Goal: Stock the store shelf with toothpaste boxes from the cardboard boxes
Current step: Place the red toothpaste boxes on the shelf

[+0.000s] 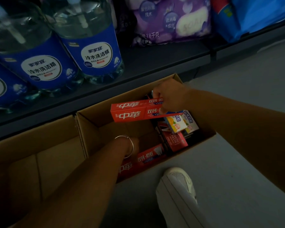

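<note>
Right hand [169, 97] gripping two red toothpaste boxes [135, 111] above the open cardboard box [92, 119], left hand [134, 143] reaching down inside it, grip hidden, another red box [148, 156] just beside that wrist, detergent bottles [89, 46] on shelf [155, 63] beyond both hands

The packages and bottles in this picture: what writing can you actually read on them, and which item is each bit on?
"中華" and "双钙·防蛀", "+50%": red toothpaste boxes held in the right hand.
"双钙·防蛀": red box lying in the cardboard box.
"TOOTH PASTE": small red box.
"家家宜", "冷水洗洁精": blue-labelled bottles.
"18千克", "成分", "SOAP": purple bag.
Small print on the bottle labels and the yellow-and-blue box is too blurred.
</note>
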Action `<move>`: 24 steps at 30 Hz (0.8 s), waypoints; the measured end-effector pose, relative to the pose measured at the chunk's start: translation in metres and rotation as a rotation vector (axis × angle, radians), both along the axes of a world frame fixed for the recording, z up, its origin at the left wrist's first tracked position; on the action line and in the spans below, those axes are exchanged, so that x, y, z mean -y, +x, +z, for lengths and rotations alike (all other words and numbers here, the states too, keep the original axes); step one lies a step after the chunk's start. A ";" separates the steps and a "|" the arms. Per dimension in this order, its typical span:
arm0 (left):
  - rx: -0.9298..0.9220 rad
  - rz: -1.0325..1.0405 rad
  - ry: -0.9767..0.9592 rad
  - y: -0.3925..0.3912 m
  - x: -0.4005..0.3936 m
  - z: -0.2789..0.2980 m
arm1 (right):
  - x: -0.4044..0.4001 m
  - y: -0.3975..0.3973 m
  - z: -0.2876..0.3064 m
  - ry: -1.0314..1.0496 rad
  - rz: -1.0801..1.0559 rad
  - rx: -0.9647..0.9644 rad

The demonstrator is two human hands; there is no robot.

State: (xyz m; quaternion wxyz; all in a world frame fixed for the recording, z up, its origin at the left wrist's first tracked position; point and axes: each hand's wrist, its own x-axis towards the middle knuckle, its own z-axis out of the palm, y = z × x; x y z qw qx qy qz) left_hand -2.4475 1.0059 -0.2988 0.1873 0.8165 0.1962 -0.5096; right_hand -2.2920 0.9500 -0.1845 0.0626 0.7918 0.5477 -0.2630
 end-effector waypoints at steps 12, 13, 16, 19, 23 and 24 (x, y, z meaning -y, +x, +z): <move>0.102 0.130 -0.096 0.000 -0.011 0.012 | 0.000 -0.003 0.010 -0.002 0.011 0.000; 0.102 0.140 -0.098 0.001 -0.012 0.017 | 0.000 -0.004 0.013 -0.008 0.014 0.000; 0.150 0.141 -0.085 0.001 -0.018 0.038 | 0.001 -0.005 0.028 -0.002 0.017 0.000; 0.186 0.121 -0.038 0.002 -0.023 0.065 | 0.004 -0.007 0.047 0.013 0.013 0.006; 0.193 0.125 0.008 0.001 -0.026 0.108 | 0.009 -0.013 0.076 0.048 0.010 0.033; 0.195 0.128 0.026 0.000 -0.027 0.120 | 0.010 -0.014 0.084 0.063 0.010 0.037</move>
